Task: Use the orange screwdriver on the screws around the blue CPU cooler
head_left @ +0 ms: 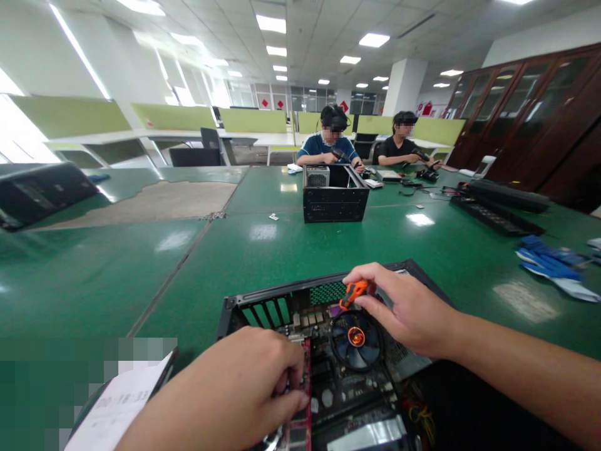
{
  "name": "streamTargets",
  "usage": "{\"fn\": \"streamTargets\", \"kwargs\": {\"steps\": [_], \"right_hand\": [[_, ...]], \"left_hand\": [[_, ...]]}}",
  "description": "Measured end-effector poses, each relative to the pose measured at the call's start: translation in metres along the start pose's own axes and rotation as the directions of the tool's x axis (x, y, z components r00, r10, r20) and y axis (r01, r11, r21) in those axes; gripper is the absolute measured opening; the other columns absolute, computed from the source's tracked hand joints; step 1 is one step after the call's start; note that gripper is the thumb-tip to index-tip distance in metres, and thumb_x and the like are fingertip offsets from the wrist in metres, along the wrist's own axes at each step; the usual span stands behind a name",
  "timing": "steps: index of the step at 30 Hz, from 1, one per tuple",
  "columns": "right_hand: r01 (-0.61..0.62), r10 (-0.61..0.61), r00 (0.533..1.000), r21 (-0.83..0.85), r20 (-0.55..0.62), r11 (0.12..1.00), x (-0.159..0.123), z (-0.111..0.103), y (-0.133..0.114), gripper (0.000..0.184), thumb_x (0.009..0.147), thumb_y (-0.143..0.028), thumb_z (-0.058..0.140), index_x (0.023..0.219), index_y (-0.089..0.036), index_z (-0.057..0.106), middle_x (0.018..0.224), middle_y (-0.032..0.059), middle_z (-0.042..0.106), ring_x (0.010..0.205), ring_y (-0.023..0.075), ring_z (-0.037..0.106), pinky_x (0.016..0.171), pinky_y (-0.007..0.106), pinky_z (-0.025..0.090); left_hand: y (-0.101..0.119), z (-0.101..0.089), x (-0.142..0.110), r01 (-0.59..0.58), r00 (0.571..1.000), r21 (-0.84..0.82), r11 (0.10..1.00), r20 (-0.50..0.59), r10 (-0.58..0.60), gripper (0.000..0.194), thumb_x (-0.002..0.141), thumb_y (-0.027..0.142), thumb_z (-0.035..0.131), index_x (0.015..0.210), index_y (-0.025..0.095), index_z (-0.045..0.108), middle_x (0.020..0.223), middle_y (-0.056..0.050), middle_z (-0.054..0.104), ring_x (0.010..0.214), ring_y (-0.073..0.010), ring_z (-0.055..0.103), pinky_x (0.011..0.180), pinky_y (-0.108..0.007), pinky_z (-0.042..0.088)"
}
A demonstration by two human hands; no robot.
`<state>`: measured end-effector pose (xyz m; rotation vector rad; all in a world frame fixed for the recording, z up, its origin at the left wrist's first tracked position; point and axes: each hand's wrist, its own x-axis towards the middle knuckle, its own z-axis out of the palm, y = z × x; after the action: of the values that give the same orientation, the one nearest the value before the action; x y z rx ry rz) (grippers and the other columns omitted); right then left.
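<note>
An open black computer case lies in front of me, its inside facing up. My right hand holds an orange-and-black screwdriver by its handle, above the back edge of the round CPU fan. The screwdriver's tip is hard to make out. On the left, my left hand reaches into the case, its fingers curled on a red graphics card that stands edge-up on the motherboard. My hand hides part of the card. Coloured cables bunch at the case's lower right.
On the green table stands another black case. Two people work across the table. Black panels and blue gloves lie right; a black case sits far left. A white paper is near my left arm.
</note>
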<state>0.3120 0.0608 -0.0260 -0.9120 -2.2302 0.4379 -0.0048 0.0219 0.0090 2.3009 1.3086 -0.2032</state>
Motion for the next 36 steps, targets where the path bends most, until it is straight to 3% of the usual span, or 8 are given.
{"fn": "streamTargets", "kwargs": {"steps": [12, 15, 19, 21, 26, 30, 36], "right_hand": [[-0.040, 0.042, 0.999, -0.077, 0.019, 0.996, 0.001, -0.001, 0.004, 0.020, 0.120, -0.028, 0.078, 0.139, -0.027, 0.084, 0.128, 0.0071, 0.098, 0.113, 0.0267, 0.095, 0.099, 0.038, 0.075], [0.017, -0.016, 1.000, -0.095, 0.012, 0.995, 0.000, 0.000, 0.003, 0.031, 0.124, -0.027, 0.071, 0.151, -0.025, 0.085, 0.140, 0.0105, 0.098, 0.122, 0.0282, 0.096, 0.107, 0.042, 0.079], [0.090, -0.087, 0.996, -0.094, 0.033, 0.992, -0.001, 0.003, 0.002, 0.049, 0.128, -0.020, 0.056, 0.174, -0.022, 0.073, 0.164, 0.0145, 0.090, 0.148, 0.0292, 0.090, 0.126, 0.050, 0.076], [0.109, -0.105, 0.993, -0.093, 0.048, 0.990, -0.001, 0.004, 0.001, 0.052, 0.128, -0.017, 0.052, 0.177, -0.023, 0.069, 0.167, 0.0147, 0.088, 0.152, 0.0288, 0.088, 0.128, 0.050, 0.075], [0.152, -0.140, 0.985, -0.114, 0.105, 0.982, -0.001, 0.001, -0.003, 0.035, 0.127, -0.019, 0.056, 0.157, -0.020, 0.075, 0.143, 0.0149, 0.094, 0.130, 0.0291, 0.093, 0.111, 0.047, 0.078], [0.123, -0.113, 0.992, -0.178, 0.063, 0.976, -0.004, -0.004, -0.009, 0.022, 0.128, -0.026, 0.061, 0.145, -0.022, 0.075, 0.123, 0.0107, 0.095, 0.105, 0.0288, 0.093, 0.093, 0.042, 0.073], [0.327, -0.323, 0.942, -0.029, 0.088, 0.945, -0.007, -0.010, -0.018, 0.018, 0.129, -0.027, 0.058, 0.141, -0.023, 0.070, 0.119, 0.0092, 0.094, 0.099, 0.0249, 0.088, 0.092, 0.037, 0.068]], "left_hand": [[0.000, 0.000, 0.001, -0.010, 1.000, 0.020, 1.000, 0.002, 0.010, 0.009, 0.097, 0.034, 0.080, 0.088, 0.032, 0.081, 0.095, -0.002, 0.092, 0.092, -0.0306, 0.085, 0.080, -0.043, 0.051], [0.001, 0.000, 0.001, 0.000, 1.000, 0.023, 1.000, 0.014, -0.001, 0.010, 0.097, 0.036, 0.079, 0.088, 0.032, 0.081, 0.095, -0.002, 0.092, 0.091, -0.0304, 0.084, 0.079, -0.043, 0.050], [0.000, 0.000, 0.000, -0.006, 1.000, 0.015, 1.000, 0.006, 0.006, 0.011, 0.096, 0.037, 0.080, 0.087, 0.032, 0.079, 0.095, -0.003, 0.093, 0.091, -0.0311, 0.084, 0.079, -0.044, 0.048], [0.000, 0.001, 0.000, -0.009, 1.000, 0.013, 1.000, 0.003, 0.009, 0.010, 0.096, 0.035, 0.080, 0.087, 0.032, 0.079, 0.095, -0.002, 0.093, 0.090, -0.0307, 0.083, 0.078, -0.044, 0.047], [-0.001, 0.002, 0.001, -0.019, 1.000, 0.010, 1.000, -0.003, 0.019, 0.012, 0.097, 0.033, 0.083, 0.086, 0.032, 0.079, 0.094, -0.001, 0.092, 0.090, -0.0306, 0.084, 0.077, -0.044, 0.045], [-0.002, 0.003, 0.001, -0.015, 1.000, 0.018, 1.000, -0.004, 0.015, 0.013, 0.098, 0.034, 0.085, 0.086, 0.032, 0.081, 0.093, 0.000, 0.092, 0.090, -0.0302, 0.083, 0.078, -0.043, 0.045], [0.002, -0.001, 0.000, 0.008, 1.000, 0.014, 1.000, -0.002, -0.008, 0.015, 0.094, 0.033, 0.089, 0.084, 0.032, 0.078, 0.089, 0.001, 0.088, 0.084, -0.0281, 0.078, 0.075, -0.041, 0.043]]}}
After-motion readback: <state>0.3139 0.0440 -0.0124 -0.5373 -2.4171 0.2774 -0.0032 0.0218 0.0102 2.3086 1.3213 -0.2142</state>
